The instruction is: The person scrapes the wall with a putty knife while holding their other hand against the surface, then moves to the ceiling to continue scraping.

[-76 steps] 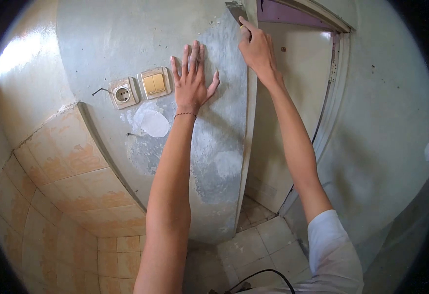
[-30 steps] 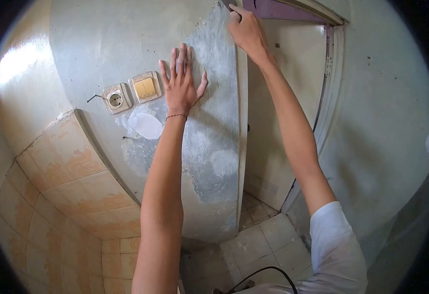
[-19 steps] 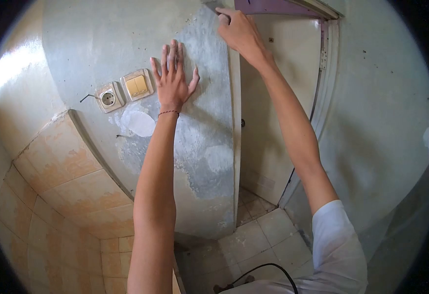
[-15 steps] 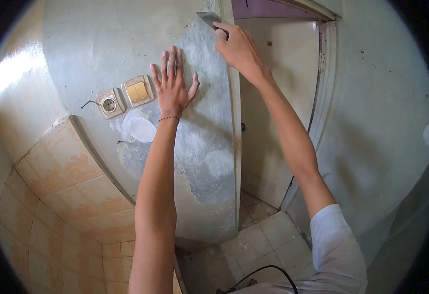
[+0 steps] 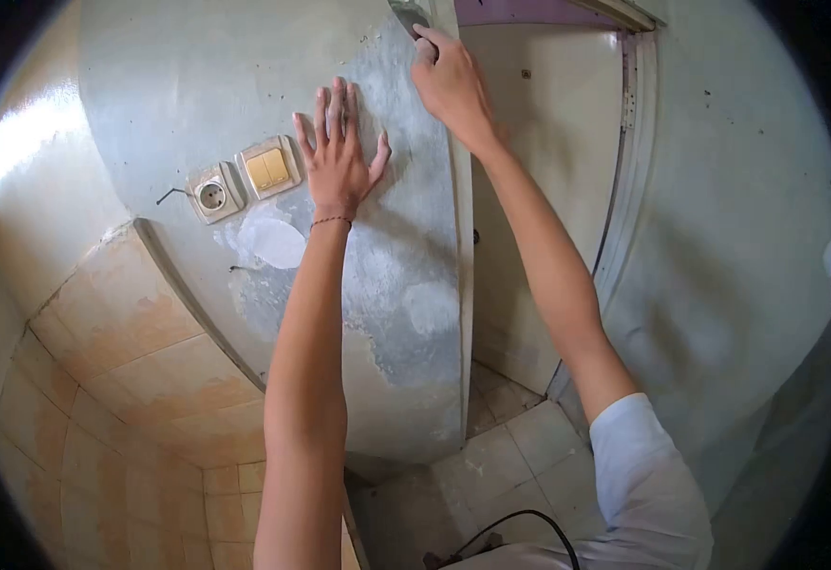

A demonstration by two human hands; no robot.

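My left hand [image 5: 341, 157] lies flat against the painted wall [image 5: 235, 85], its fingers spread and nothing in it. Higher up and to the right, my right hand [image 5: 453, 87] is closed around the handle of a putty knife [image 5: 410, 17]. The knife's metal blade rests at the wall near its right-hand edge, close to the top of the view. Around and below my left hand, a grey patch [image 5: 406, 351] shows where the top paint is gone. Two whitish filled spots [image 5: 275, 243] and flaking edges mark the surface.
Left of my left hand are a yellow light switch [image 5: 266, 169] and a wall socket [image 5: 212, 196]. A door [image 5: 539, 190] in its frame stands to the right. Tiled wall [image 5: 140, 304] is at lower left, tiled floor [image 5: 501, 465] below. A black cable [image 5: 529, 515] curves near my body.
My right hand has shifted slightly, and the putty knife is higher with its blade turned more upright. My left hand stays flat on the wall. The view has tilted a little.
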